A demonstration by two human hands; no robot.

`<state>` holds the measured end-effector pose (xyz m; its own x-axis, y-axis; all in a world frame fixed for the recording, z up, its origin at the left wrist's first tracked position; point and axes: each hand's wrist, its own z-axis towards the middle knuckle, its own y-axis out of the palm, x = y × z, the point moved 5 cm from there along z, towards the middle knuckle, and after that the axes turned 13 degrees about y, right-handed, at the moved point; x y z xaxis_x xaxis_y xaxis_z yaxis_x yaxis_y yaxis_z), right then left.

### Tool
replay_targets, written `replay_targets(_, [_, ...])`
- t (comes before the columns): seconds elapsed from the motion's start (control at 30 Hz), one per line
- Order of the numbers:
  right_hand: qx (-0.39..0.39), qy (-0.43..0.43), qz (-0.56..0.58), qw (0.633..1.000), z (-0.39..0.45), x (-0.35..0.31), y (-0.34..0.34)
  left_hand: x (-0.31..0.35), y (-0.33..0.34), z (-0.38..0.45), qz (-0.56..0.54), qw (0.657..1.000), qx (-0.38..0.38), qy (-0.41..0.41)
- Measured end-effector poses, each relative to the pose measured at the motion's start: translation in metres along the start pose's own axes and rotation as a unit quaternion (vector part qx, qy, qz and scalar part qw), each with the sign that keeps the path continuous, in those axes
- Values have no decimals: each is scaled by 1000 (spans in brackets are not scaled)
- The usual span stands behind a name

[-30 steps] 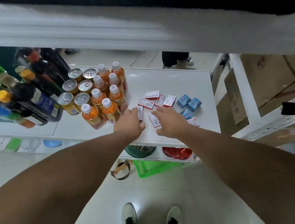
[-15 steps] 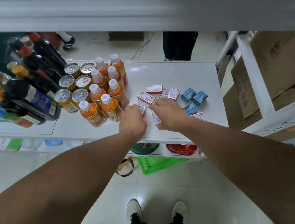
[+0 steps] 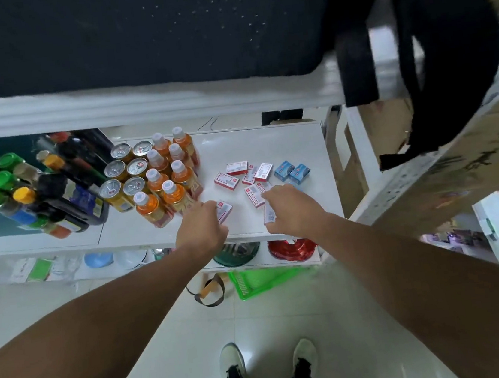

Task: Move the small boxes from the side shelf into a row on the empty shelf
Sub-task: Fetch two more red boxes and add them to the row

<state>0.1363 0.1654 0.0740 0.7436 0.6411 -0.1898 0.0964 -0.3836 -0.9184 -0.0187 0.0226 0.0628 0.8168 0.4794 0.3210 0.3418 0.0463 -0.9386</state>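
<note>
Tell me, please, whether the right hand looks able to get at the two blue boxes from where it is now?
Probably yes. The blue boxes lie just beyond the right hand on the white shelf, with nothing standing between them. However, that hand already holds a red-and-white box, so grasping another could be awkward.

Bare shelf [image 3: 294,152] lies open behind and right of the small boxes [image 3: 241,174]. To my left the orange bottles [image 3: 167,183] and cans [image 3: 127,175] stand packed, blocking that side; the upper shelf edge [image 3: 137,103] overhangs.
</note>
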Motion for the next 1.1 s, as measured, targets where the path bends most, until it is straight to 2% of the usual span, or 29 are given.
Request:
replay_targets(0.17, [25,18,0,1000,-51,25,-2,43,-14,-18,4,997,-19,80])
replay_targets(0.27, [24,62,25,997,-84,36,2,64,-16,-26,-17,993,-41,113])
replay_targets(0.5, [90,173,55,979,-162,62,14,101,0,-46,-30,968,-64,241])
replay_targets(0.63, [75,239,62,966,-226,75,32,132,26,-84,-54,941,-116,314])
replay_targets(0.83, [72,352,95,928,-339,108,55,199,46,-138,-56,886,-153,434])
replay_targets(1.1, [135,454,105,874,-475,173,58,325,59,-203,-33,826,-171,536])
